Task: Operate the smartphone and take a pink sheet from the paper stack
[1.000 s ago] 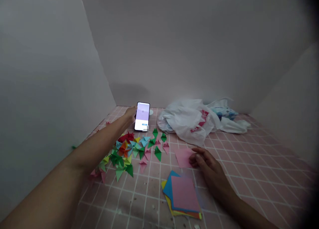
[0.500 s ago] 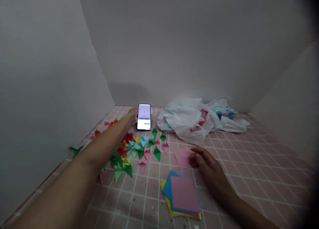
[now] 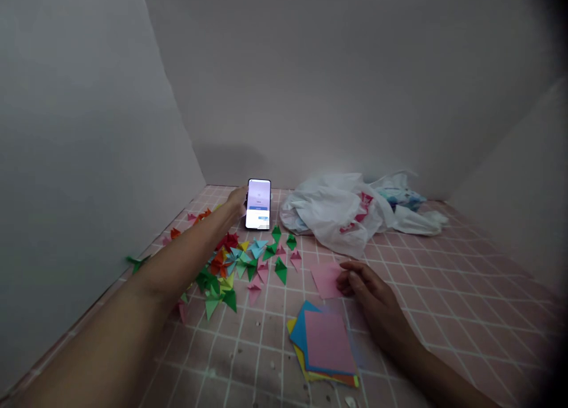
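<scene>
At the far end of the tiled surface my left hand (image 3: 238, 199) is closed on the left edge of a phone (image 3: 258, 204). The phone stands nearly upright with its lit screen facing me; most of the fingers are hidden behind it. My right hand (image 3: 366, 286) has its fingers curled together at the right edge of a square sheet of pink paper (image 3: 325, 280), which lies about flat. Nearer to me is a loose stack of coloured paper (image 3: 331, 343), pink on top, with blue, yellow and orange showing beneath.
Many small folded paper pieces (image 3: 228, 266), in green, red, pink, yellow and light blue, are heaped on the left, partly under my left forearm. A white plastic bag (image 3: 328, 212) lies crumpled at the back right. Walls (image 3: 284, 88) enclose the back and sides.
The phone has come up slightly in my left hand. My right hand and the pink sheet are where they were. The view has shifted a little.
</scene>
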Tool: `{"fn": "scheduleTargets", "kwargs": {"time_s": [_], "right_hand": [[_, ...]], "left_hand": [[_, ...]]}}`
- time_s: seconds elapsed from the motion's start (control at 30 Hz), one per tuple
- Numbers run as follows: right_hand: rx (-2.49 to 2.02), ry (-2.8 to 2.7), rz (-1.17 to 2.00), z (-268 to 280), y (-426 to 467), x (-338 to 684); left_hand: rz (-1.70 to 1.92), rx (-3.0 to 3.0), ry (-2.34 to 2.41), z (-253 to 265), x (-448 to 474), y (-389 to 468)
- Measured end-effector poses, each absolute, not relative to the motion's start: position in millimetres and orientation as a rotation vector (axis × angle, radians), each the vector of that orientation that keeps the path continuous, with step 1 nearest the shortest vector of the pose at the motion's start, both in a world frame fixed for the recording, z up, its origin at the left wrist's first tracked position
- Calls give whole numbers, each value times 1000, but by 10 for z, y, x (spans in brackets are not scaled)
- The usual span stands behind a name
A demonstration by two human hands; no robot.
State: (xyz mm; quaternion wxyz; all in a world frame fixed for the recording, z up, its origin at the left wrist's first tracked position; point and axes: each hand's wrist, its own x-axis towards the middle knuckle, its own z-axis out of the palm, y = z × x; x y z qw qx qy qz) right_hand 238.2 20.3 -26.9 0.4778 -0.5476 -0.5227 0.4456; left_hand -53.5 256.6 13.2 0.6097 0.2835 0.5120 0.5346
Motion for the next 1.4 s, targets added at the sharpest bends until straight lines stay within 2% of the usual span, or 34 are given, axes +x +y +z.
{"fn": "scheduleTargets", "kwargs": {"time_s": [0.57,1.4], "right_hand": [[-1384,-1429,859,-259,89,2398],[-1444,-1446,872,-241,85,2399]], "left_hand": [[1295,722,1150,134,-536,2447],[1324,715,1135,202,-510,2375]]}}
